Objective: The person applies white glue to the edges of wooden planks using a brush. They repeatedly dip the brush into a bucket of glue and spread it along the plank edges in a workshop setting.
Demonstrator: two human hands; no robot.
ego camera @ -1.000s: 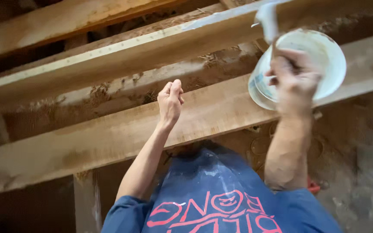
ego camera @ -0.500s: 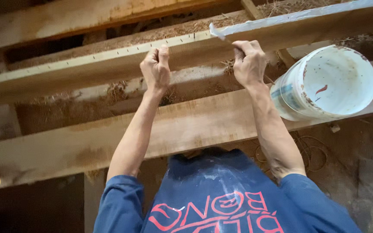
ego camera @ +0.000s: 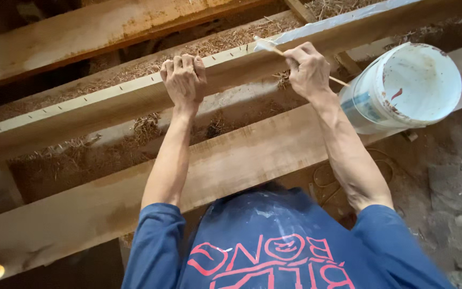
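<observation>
Rough-sawn, matt timber beam (ego camera: 108,104), edge partly coated in smooth white paint. Coarse, fibrous straw infill (ego camera: 151,126) between beams. Smooth plastic bucket (ego camera: 407,88), white, smeared and stained inside. Thin wooden brush (ego camera: 274,49), pale handle, white-loaded tip. Matt blue cloth shirt (ego camera: 274,246), dusted white.

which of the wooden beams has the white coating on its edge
The middle beam, the one the left hand grips; its edge is white near the brush in the right hand. The others are bare.
</observation>
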